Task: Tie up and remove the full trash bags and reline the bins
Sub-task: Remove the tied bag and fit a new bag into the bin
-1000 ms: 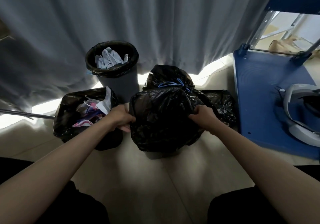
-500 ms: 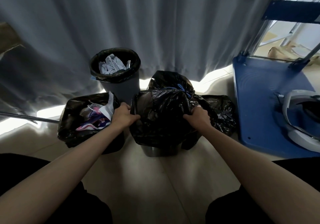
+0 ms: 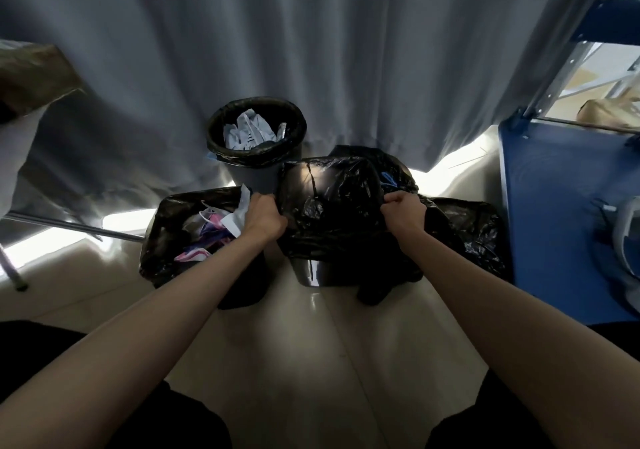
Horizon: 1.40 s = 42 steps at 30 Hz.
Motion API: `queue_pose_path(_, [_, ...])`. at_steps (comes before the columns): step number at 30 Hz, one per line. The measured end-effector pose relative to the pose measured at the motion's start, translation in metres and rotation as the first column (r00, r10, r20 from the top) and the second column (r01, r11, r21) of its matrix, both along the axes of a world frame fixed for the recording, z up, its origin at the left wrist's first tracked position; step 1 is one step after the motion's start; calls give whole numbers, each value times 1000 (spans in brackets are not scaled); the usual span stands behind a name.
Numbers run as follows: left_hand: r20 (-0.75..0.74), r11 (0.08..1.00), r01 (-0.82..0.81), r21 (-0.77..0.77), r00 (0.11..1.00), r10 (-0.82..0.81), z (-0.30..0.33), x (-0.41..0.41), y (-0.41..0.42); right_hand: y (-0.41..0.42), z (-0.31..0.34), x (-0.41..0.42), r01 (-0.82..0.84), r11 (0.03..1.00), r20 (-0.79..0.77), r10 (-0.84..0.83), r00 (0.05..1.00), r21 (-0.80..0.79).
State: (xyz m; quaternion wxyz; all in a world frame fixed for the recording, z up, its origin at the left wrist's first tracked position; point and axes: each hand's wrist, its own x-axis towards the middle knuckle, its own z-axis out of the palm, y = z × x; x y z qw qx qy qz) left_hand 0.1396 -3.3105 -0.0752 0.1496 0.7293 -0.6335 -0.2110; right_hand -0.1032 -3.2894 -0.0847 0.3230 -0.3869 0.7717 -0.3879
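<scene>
Grey curtain [image 3: 277, 32] — pale glossy floor [image 3: 311, 362] | hands — left [image 3: 265, 218], right [image 3: 405, 211] — grasping black liner [image 3: 332, 213], probably over bin [image 3: 318, 273]

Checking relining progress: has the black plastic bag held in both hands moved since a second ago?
Yes. The black plastic bag has come down over the grey bin, which stands on the floor; less of the bin shows below it now.

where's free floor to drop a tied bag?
Free: the pale floor between the forearms, in front of the bin being lined. Crowded: the open full bag on the left, the tied bag behind, the blue platform on the right.
</scene>
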Motion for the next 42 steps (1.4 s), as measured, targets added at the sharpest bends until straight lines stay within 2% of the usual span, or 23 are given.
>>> queue_pose_path(4, [74, 1000, 18, -15, 997, -17, 0, -7, -14, -8, -1, 7, -113, 994, -145, 110, 983, -8])
queue_pose_path(8, [129, 999, 52, 14, 990, -54, 4, -9, -18, -12, 1, 11, -244, 967, -263, 254, 931, 73])
queue_pose_path(11, [147, 995, 102, -7, 984, -100, 10, -3, -16, -9, 8, 16, -291, 944, -426, 331, 842, 157])
queue_pose_path(14, [137, 985, 146, -97, 982, -132, 22, 8, -12, -5, 19, 27, -308, 942, -596, 325, 734, 134])
queue_pose_path(17, [145, 968, 177, -177, 978, -152, 36, 29, -6, -4, 30, 47, -370, 925, -685, 323, 653, 84])
queue_pose_path(19, [156, 965, 143, -221, 982, -110, 45, 50, -1, -4, 35, 67, -429, 899, -705, 362, 610, 90])
queue_pose_path(23, [189, 972, 28, -235, 982, 17, 51, 100, 11, 2, 40, 111, -537, 840, -724, 416, 550, 74])
queue_pose_path(28, [221, 988, -95, -120, 968, 120, 39, 154, 31, 9, 43, 165, -678, 735, -734, 468, 492, 14])
queue_pose_path(31, [283, 981, -187, 50, 945, 165, 21, 172, 39, 14, 39, 190, -738, 668, -684, 584, 437, 99])
queue_pose_path(33, [313, 971, -180, 158, 941, 124, 9, 180, 40, 19, 34, 202, -741, 638, -627, 668, 399, 208])
queue_pose_path(35, [340, 969, -158, 192, 936, 86, 2, 186, 40, 24, 27, 208, -733, 611, -558, 735, 385, 299])
queue_pose_path(37, [337, 972, -162, 167, 936, 98, 4, 188, 42, 27, 20, 213, -732, 610, -481, 761, 436, 303])
queue_pose_path(42, [350, 969, -163, 185, 932, 90, 11, 186, 51, 30, 8, 218, -669, 708, -314, 703, 639, 223])
